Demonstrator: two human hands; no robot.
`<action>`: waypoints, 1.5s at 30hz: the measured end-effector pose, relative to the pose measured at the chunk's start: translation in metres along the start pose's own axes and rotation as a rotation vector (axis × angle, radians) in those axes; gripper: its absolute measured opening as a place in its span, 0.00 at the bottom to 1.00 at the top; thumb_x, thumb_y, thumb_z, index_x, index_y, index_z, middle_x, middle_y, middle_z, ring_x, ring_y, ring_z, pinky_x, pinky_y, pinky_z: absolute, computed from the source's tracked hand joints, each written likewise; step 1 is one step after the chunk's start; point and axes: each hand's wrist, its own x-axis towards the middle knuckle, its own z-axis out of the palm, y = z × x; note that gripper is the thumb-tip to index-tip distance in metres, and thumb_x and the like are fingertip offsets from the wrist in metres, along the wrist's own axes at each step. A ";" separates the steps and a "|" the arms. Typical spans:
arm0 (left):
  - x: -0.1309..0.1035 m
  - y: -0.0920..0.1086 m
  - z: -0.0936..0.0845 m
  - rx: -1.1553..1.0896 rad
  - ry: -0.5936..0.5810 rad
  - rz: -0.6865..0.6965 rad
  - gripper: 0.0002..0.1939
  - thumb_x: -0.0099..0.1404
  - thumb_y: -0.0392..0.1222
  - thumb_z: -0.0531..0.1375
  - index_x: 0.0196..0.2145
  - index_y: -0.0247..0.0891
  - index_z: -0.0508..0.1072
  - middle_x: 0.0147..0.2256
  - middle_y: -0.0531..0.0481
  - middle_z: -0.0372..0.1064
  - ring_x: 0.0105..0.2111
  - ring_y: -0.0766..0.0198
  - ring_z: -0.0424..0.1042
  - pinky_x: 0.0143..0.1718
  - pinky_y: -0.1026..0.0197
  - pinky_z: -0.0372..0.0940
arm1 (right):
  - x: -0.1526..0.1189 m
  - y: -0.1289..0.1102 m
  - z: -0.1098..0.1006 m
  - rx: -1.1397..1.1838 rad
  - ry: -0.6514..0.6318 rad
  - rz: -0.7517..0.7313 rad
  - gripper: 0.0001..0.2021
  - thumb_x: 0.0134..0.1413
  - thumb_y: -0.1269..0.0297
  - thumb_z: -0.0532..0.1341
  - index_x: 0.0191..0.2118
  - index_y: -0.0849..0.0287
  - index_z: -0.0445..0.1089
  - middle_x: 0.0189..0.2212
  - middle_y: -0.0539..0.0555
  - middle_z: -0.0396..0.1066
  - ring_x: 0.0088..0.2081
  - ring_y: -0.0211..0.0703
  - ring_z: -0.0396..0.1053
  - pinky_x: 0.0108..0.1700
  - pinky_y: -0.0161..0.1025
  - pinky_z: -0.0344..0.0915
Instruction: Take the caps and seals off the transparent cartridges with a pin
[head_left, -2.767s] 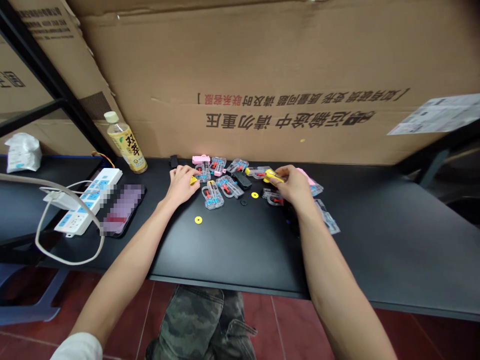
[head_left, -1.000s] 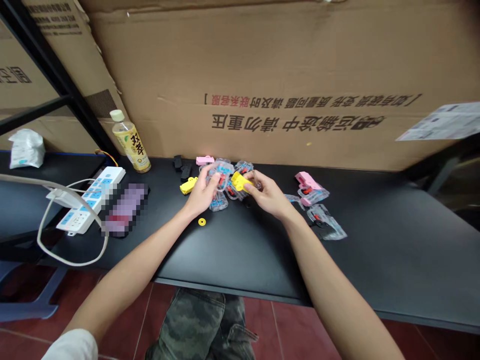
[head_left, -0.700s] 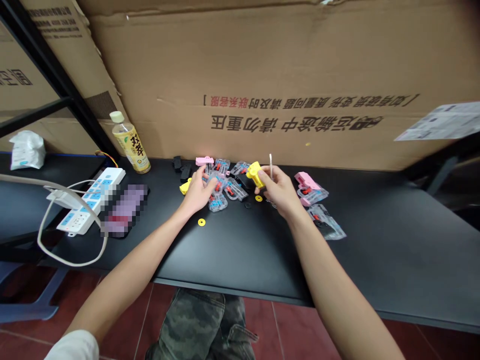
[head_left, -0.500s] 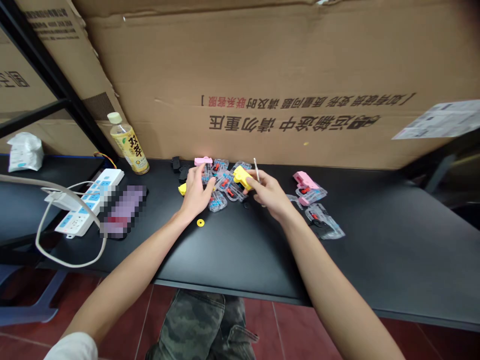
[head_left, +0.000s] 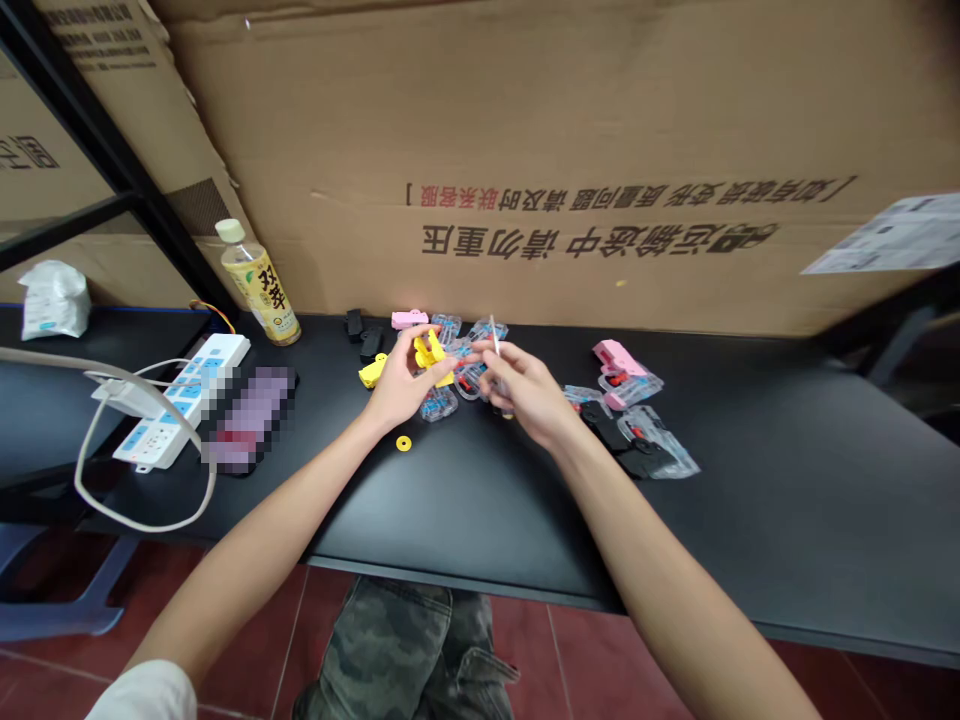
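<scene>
My left hand [head_left: 401,380] is closed on a yellow plastic part [head_left: 430,352], held up over a pile of clear packets [head_left: 439,403] with blue and red pieces. Just right of it, my right hand [head_left: 521,388] is closed round a thin pale stick [head_left: 495,335] that points up from its fingers. Left of my left hand lie another yellow part [head_left: 372,371] and black parts [head_left: 370,344]. A pink part [head_left: 409,319] rests behind it. Nearer the front lies a yellow ring [head_left: 403,443].
Right of my right hand are a pink part [head_left: 616,358] and a clear packet [head_left: 664,445]. On the left stand a bottle [head_left: 262,290], a phone [head_left: 255,415] and a power strip [head_left: 184,400] with a looping cable. Cardboard [head_left: 525,100] stands behind the black table [head_left: 480,520].
The yellow part has passed from my right hand to my left hand, which has closed on it. My right hand has shifted slightly left, still with the thin stick.
</scene>
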 end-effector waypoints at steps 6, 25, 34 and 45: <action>-0.001 0.002 0.003 -0.122 -0.008 -0.095 0.29 0.61 0.58 0.68 0.45 0.45 0.54 0.41 0.51 0.68 0.31 0.65 0.75 0.26 0.63 0.69 | -0.006 -0.011 -0.014 -0.027 -0.208 -0.008 0.27 0.58 0.50 0.68 0.59 0.59 0.71 0.28 0.46 0.63 0.22 0.29 0.52 0.20 0.31 0.46; -0.009 -0.004 0.011 -0.060 -0.032 -0.025 0.21 0.68 0.46 0.62 0.48 0.46 0.52 0.38 0.54 0.64 0.30 0.69 0.70 0.31 0.60 0.72 | -0.019 -0.013 -0.009 -0.368 -0.498 -0.029 0.31 0.72 0.50 0.54 0.74 0.53 0.53 0.23 0.43 0.55 0.20 0.32 0.50 0.19 0.29 0.52; -0.012 -0.005 0.009 0.307 0.079 0.235 0.13 0.70 0.40 0.57 0.47 0.43 0.55 0.42 0.49 0.66 0.40 0.62 0.71 0.44 0.57 0.67 | -0.023 -0.012 -0.002 -0.128 -0.574 0.088 0.30 0.72 0.53 0.54 0.75 0.46 0.48 0.27 0.43 0.53 0.20 0.31 0.46 0.16 0.27 0.47; -0.017 -0.005 0.015 0.315 0.020 0.206 0.14 0.69 0.37 0.56 0.48 0.43 0.54 0.41 0.49 0.65 0.38 0.62 0.70 0.41 0.58 0.67 | -0.018 -0.007 -0.005 -0.303 -0.596 -0.101 0.32 0.73 0.49 0.52 0.75 0.53 0.49 0.25 0.44 0.50 0.23 0.35 0.48 0.22 0.31 0.51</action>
